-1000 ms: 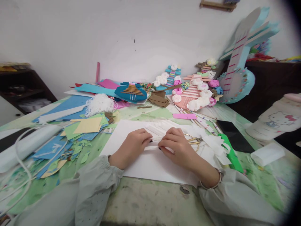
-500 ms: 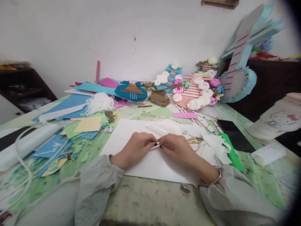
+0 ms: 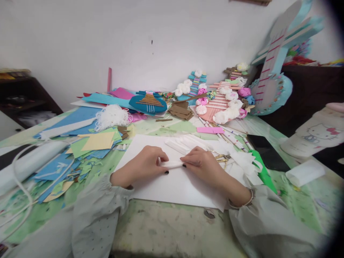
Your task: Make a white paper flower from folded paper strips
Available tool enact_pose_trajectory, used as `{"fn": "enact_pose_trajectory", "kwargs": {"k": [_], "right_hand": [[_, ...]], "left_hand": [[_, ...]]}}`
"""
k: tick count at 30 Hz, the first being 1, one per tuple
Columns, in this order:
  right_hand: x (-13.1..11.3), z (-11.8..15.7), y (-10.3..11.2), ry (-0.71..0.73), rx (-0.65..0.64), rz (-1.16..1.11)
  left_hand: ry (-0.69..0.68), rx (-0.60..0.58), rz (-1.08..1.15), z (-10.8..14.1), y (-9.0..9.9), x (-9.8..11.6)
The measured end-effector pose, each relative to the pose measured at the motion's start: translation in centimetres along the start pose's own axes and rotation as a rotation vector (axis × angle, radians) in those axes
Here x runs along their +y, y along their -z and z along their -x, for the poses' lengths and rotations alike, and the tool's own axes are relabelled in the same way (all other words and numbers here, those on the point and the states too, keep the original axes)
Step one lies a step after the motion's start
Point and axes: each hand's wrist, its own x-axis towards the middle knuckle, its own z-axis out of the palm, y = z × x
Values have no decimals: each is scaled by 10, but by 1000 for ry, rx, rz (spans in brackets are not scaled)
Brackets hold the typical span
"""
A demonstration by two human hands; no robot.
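A narrow folded strip of white paper (image 3: 173,163) stretches between my two hands, low over a white sheet (image 3: 161,191). My left hand (image 3: 145,164) has its thumb and forefinger around the strip's left end. My right hand (image 3: 205,165) pinches the other end between thumb and fingers. Behind them lies a small pile of white paper strips (image 3: 178,146). Gold-handled scissors (image 3: 221,157) rest just beyond my right hand, partly covered by white paper scraps (image 3: 245,163).
Coloured paper scraps (image 3: 98,141) and a heap of white string (image 3: 113,117) lie at left. Decorated paper guitars (image 3: 149,103) line the wall. To the right are a black phone (image 3: 268,153), a green object (image 3: 264,175) and a tilted cup (image 3: 314,134). A white cable (image 3: 20,182) loops at far left.
My left hand has moved left, away from my right hand, and more of the white paper strip shows between them. The view has shifted slightly.
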Motion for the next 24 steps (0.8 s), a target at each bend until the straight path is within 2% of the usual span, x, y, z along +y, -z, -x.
{"fn": "enact_pose_trajectory", "kwargs": {"k": [3,16,24], "right_hand": [[3,0,5,17,-12,62],[12,2,17,-104,-88,63],[10,2,15,3,-124,46]], "left_hand": [[25,-16,41,1,3,-3],[71,-36,145,-2,6,-8],[97,-26,206,-1,6,-12]]}}
